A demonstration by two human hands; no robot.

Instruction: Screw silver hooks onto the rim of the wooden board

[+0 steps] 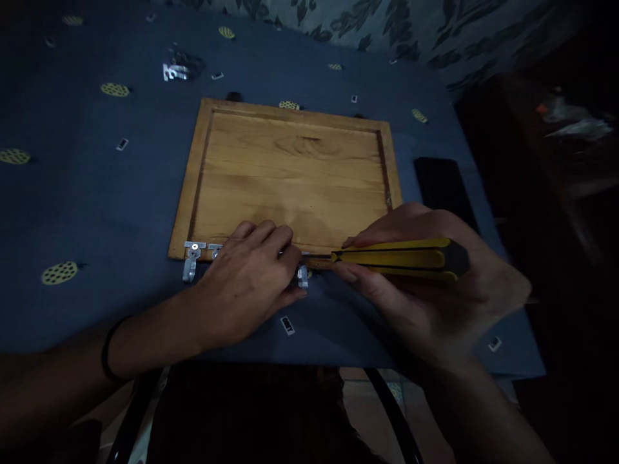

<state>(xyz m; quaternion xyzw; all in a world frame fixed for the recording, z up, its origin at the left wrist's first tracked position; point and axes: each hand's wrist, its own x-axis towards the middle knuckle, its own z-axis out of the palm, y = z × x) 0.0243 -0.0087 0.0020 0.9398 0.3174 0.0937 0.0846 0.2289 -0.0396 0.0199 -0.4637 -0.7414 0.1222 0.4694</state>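
Note:
A wooden board with a raised frame (294, 177) lies on the table. Along its near edge sit several metal hooks; the leftmost metal hook (192, 261) has a screw in its plate. My left hand (251, 277) presses on that edge, its fingers curled around a metal hook (302, 276) that partly shows beyond the thumb. My right hand (435, 283) is closed around the yellow and black handle of a screwdriver (396, 256). The screwdriver's shaft points left along the board's near edge toward my left fingers, and its tip is hard to make out.
The table has a blue patterned cloth (97, 212). Loose metal hooks (176, 71) lie at the back left. To the right of the board rests a black phone (445, 187). Farther right, a crumpled plastic bag (578, 122) lies in the dark beyond the table's edge.

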